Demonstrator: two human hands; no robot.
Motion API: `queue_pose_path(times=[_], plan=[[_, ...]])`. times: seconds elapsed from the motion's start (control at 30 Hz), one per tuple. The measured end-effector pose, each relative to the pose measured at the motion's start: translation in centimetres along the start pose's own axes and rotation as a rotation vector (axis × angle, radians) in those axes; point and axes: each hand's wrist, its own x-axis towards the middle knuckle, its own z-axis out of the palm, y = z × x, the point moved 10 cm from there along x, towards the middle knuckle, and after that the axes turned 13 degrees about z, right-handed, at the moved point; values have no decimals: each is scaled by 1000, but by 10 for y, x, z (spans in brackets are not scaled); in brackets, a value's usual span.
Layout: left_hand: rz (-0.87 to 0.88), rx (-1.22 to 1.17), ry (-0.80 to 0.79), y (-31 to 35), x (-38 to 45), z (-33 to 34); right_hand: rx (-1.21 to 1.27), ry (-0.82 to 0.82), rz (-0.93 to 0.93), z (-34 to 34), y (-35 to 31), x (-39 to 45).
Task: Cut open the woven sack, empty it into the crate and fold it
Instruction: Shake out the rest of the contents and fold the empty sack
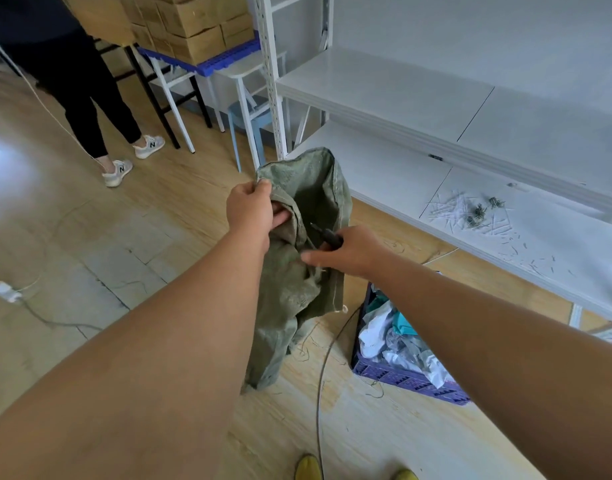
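We observed soft, even daylight. A bright glare patch washed out the wooden floor at the frame's left edge. Shadows were faint; wide-angle distortion curved the shelving at upper right.

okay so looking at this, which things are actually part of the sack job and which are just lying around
Part of the job:
green woven sack, gripped by the left hand
dark cutting tool, held in the right hand
purple crate, holding plastic packets

Just lying about:
white shelving unit with scraps on it
stacked cardboard boxes
white stool
floor cable
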Motion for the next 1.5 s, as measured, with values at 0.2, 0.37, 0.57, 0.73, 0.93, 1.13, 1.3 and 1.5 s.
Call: queue_pose_path(times=[0.2, 0.37, 0.57, 0.73, 0.93, 1.13, 1.3, 1.5], plan=[[80, 66, 260, 4, 3, -47, -53, 98, 118, -14, 32, 7], [139, 131, 232, 1, -3, -50, 154, 149, 99, -25, 42, 7], [453, 879, -154, 20, -52, 16, 361, 58, 28, -25, 14, -4], [-107, 662, -212, -34, -59, 22, 307, -48, -51, -16, -5, -16], [56, 828, -445, -22, -46, 30, 410, 34, 26, -19, 11, -4], [227, 810, -615, 2, -56, 44, 422, 179, 95, -46, 26, 9], [224, 723, -812, 3, -73, 62, 282, 278, -37, -56, 3, 1], [514, 969, -739, 17, -63, 66, 118, 316, -205, -61, -18, -6]])
